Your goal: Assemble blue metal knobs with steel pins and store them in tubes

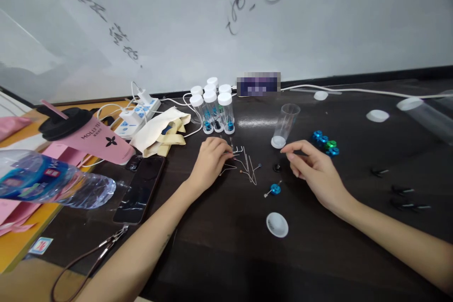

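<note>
Left forearm [155, 240], bent wires [252, 170] beside left fingers [225, 147]

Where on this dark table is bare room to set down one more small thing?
A wide bare patch of the dark table lies between the left forearm and the nearest white cap. A smaller one lies between the right hand and the black pieces. It is crowded beside the left hand, among wires, and at far left, with phone, bottle and cup.

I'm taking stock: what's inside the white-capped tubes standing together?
Blue and black parts show low inside the front white-capped tubes. What the rear tubes hold is mostly covered by those in front.
</note>
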The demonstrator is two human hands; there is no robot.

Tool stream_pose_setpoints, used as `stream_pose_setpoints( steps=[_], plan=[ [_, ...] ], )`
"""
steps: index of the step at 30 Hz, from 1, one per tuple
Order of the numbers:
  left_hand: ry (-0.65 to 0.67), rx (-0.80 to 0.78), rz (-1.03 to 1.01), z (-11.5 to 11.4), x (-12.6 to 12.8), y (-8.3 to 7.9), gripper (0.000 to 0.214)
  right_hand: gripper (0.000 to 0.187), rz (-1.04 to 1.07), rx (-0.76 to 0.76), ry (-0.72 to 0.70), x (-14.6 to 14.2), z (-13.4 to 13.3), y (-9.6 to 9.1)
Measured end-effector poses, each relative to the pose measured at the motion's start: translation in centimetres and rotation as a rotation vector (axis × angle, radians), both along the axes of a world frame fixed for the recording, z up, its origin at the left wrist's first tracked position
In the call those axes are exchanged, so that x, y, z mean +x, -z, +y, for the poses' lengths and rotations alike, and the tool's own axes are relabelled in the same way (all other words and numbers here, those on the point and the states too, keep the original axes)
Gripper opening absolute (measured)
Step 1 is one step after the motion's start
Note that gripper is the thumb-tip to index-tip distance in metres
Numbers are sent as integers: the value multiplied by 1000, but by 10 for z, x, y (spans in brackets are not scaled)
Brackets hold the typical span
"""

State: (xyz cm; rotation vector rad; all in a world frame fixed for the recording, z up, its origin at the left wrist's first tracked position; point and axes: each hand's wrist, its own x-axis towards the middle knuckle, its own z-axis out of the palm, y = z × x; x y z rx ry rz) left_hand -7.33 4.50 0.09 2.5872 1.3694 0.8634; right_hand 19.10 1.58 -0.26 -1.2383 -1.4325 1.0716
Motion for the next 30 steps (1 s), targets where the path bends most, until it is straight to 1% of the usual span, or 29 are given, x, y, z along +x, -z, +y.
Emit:
stream_pose_setpoints(
  steps=[2, 4, 8, 15, 24, 27, 30],
  plan=[
    [-119, 9, -12, 4, -3, 5, 7, 12, -5, 1, -2, 0, 0, 0],
    [-160, 6, 25, 6, -4, 8, 7, 12, -12, 1, -5, 0, 0, 0],
    [-146, 11, 130, 6, -3, 9, 5, 13, -14, 3, -10, -1, 0, -1],
    [-174, 19, 311, 1, 1, 4, 6, 11, -9, 14, -25, -2, 0, -1],
    [-174, 140, 613, -7, 10, 1, 12, 9, -38, 22, -28, -3, 0, -5],
    [-161, 178, 663, -11, 13, 0, 15, 9, -54, 30, -48, -3, 0, -5],
    [-141, 201, 667, -14, 16, -1, 18, 9, -81, 37, -73, -2, 0, -2]
  ],
)
